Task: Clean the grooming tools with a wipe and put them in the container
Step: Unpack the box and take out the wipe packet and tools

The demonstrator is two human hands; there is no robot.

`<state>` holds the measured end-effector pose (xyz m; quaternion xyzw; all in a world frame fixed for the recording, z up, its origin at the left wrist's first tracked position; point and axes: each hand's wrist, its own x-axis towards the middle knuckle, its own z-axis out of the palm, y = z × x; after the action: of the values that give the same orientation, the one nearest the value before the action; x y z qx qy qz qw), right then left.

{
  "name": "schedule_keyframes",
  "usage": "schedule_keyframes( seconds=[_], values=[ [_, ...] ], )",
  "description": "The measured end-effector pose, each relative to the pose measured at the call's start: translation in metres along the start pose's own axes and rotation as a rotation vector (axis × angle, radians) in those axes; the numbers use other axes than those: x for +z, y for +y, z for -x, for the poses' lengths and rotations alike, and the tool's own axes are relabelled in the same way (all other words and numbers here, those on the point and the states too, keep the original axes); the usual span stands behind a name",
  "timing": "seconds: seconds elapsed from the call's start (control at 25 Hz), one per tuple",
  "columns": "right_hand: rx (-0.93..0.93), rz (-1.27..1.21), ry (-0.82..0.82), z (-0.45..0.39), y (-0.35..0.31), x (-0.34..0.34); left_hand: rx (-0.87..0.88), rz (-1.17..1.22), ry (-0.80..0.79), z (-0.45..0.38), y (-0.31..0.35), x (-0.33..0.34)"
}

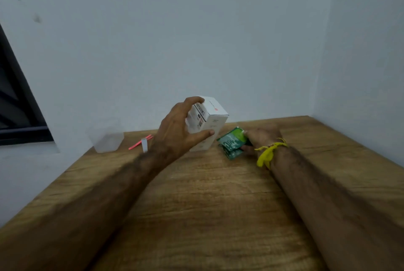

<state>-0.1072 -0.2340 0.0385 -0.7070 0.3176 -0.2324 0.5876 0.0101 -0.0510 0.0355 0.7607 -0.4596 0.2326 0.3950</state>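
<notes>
Fingers (197, 101) of my left hand (175, 130) curl over the top of a white box (209, 122), thumb pressed on its near face, so the hand grips the box. It is tilted, upper end leaning right, with its lower end at or just above the tabletop (207, 183); I cannot tell whether it touches. My right hand (261, 137) lies just right of the box and pinches a green wipe packet (232, 142), which rests on the tabletop, its long axis running from near left to far right. A yellow band (267, 153) sits on the right wrist.

Relation that governs the next move, as I judge it: the packet is already in the right fingers, while the grooming tools lie to the left of the left hand, near its wrist. A thin red tool (140, 142) points from near left to far right; a small white tool (144, 145) lies across it, touching. Further left, apart from both, stands the clear container (107, 140), near the wall. The left hand is the nearer to tools and container.

Count: one box, one packet, two tools in view, one container, two hands. What the box contains is not shown. No wipe is drawn out yet, so cleaning appears not yet begun.
</notes>
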Motion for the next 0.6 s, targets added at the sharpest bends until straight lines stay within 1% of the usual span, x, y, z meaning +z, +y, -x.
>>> schedule_keyframes(
  seconds=[0.04, 0.08, 0.12, 0.2, 0.32, 0.4, 0.44, 0.48, 0.52, 0.56, 0.6],
  values=[
    [0.024, 0.041, -0.037, 0.001, 0.000, -0.001, 0.003, -0.016, 0.014, 0.008, 0.001, -0.005],
    [0.069, -0.018, -0.086, -0.003, -0.002, -0.001, 0.001, -0.026, 0.031, 0.017, 0.002, -0.007],
    [0.048, -0.037, -0.154, -0.010, 0.001, -0.002, 0.002, -0.040, 0.045, 0.024, 0.004, -0.008],
    [-0.047, 0.101, -0.049, -0.022, 0.013, 0.001, -0.004, -0.062, 0.053, 0.033, 0.007, -0.006],
    [-0.092, 0.397, 0.213, -0.031, 0.018, 0.000, -0.073, 0.004, 0.090, 0.031, 0.012, 0.000],
    [-0.116, 0.591, 0.299, -0.028, 0.017, -0.001, -0.109, 0.062, 0.108, 0.027, 0.011, 0.002],
    [-0.149, 0.647, 0.333, -0.025, 0.016, -0.001, -0.116, 0.080, 0.109, 0.027, 0.009, 0.002],
    [-0.216, 0.629, 0.369, -0.022, 0.013, 0.000, -0.115, 0.082, 0.110, 0.028, 0.008, 0.002],
    [-0.319, 0.544, 0.384, -0.016, 0.007, 0.001, -0.105, 0.064, 0.113, 0.029, 0.007, 0.001],
    [-0.436, 0.387, 0.351, -0.011, 0.001, 0.004, -0.089, 0.027, 0.114, 0.029, 0.006, -0.001],
    [-0.528, 0.199, 0.266, -0.004, -0.007, 0.009, -0.071, -0.018, 0.112, 0.029, 0.005, -0.002]
  ],
)
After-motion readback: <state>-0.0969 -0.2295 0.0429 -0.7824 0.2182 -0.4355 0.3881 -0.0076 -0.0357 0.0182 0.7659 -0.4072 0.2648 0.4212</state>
